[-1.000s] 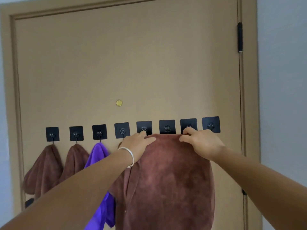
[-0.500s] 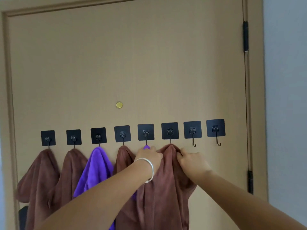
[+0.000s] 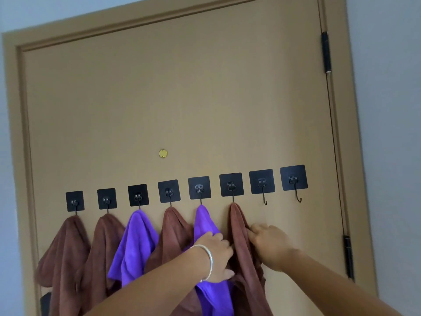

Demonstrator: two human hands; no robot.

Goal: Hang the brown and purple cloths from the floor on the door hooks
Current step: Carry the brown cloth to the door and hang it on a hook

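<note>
Head view, single camera. Door carries a row of eight black hook pads, rising slightly toward the hinge edge. Counting from the latch-side edge: hooks one and two hold brown cloths, hook three a purple cloth, hook four a brown cloth, hook five a second purple cloth, hook six the latest brown cloth. Hooks seven and eight, nearest the hinge edge, are bare.

Left hand, bracelet at wrist, lies against the left side of the brown cloth on hook six, over the lower purple cloth; fingers curled at the fabric, but an actual grip cannot be told. Right hand rests with fingers lightly bent, touching the cloth's right edge below the hook; no pinch visible.

Change vs. 0.5 s earlier: both hands were bunched at the top of the cloth just under hook six; they now sit lower on its folds. Cloth hangs narrower. Purple cloth on hook five, then mostly hidden behind the left hand, is now exposed. Camera has tilted; more of the door top shows.
</note>
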